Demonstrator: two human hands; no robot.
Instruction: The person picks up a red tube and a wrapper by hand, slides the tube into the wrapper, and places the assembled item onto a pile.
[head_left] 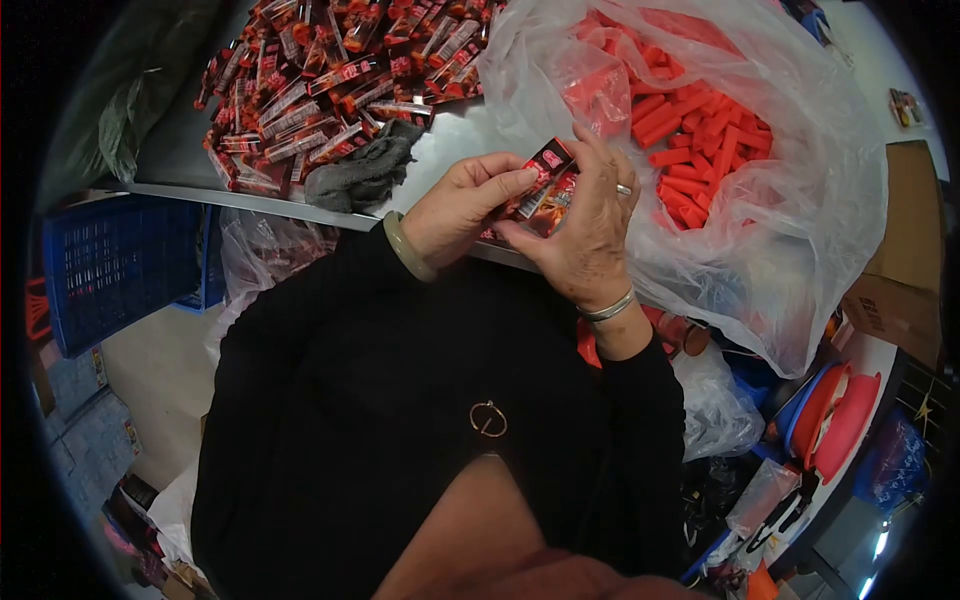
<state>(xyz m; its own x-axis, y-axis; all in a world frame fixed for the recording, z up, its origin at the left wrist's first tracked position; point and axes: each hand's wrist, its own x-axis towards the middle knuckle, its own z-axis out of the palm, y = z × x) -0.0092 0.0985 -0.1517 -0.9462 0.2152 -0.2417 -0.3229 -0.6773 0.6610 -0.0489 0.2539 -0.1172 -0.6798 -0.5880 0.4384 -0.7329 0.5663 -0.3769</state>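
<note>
Over the front edge of the metal table point(450, 140), both of my hands are closed around small red-and-black printed packets point(548, 165). My left hand point(450, 210) pinches the upper packet with its thumb lying along it. From the other side, my right hand point(590, 225) grips with its fingers raised behind and its thumb below, by a second printed face. Fingers partly hide what they hold. A large pile of similar packets point(325, 125) covers the table at the upper left. Beside the pile lies a crumpled grey cloth point(365, 170).
To the right, an open clear plastic bag point(800, 230) holds many short red plastic pieces point(700, 150). A blue crate point(120, 255) stands at the left below the table. Cardboard point(905, 250) and stacked round basins point(845, 425) are at the far right.
</note>
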